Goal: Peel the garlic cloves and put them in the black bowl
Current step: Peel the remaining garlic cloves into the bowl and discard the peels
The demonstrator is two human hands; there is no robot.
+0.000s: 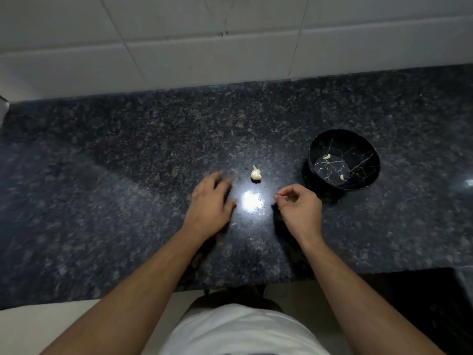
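garlic sits just beyond and between your hands, ready to grab. your left hand lies loose, empty; your right hand curls, pinching something unclear. bowl beside it holds two cloves.

Black bowl veined gold-white; pale cream garlic; dark speckled granite counter.

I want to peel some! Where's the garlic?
The garlic bulb sits mid-counter, just beyond both hands, left of the black bowl.

Speckled dark granite counter below white wall tiles.
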